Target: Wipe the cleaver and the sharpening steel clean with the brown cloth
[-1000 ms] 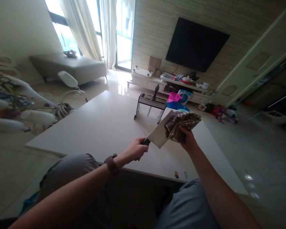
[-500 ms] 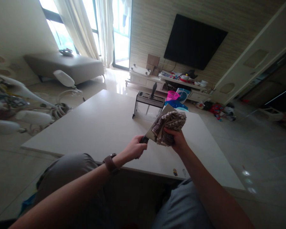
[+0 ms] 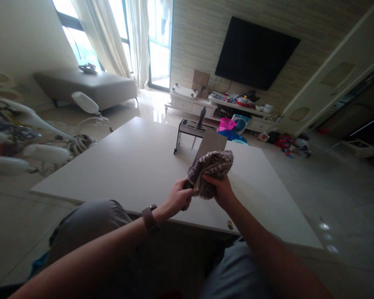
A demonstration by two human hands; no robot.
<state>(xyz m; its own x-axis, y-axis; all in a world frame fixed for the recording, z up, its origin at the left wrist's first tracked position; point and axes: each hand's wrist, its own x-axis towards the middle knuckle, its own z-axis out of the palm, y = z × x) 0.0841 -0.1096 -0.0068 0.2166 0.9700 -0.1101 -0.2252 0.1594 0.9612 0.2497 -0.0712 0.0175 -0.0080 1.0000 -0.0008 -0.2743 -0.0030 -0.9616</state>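
Note:
My left hand (image 3: 178,195) is closed round the dark handle of a cleaver (image 3: 211,142), whose broad blade points up and away over the table. Against the blade lies a folded brown and white patterned cloth (image 3: 214,164), gripped by my right hand (image 3: 222,189) with the thumb across its folds. The cloth covers the blade's lower part near the handle. Just beyond the blade stands a knife block (image 3: 191,128) with clear sides, a dark top and one dark-handled knife (image 3: 202,116) in it.
Both hands are above a white table (image 3: 121,162). A small yellow figure (image 3: 230,224) is at its near edge. Past the far edge are a pink basket (image 3: 227,123) and a blue item (image 3: 232,136). White lamp-like shades (image 3: 46,153) stand at the left.
My right hand has moved the cloth down and left along the blade toward the handle, baring the blade's far end. My left hand keeps its grip in nearly the same place.

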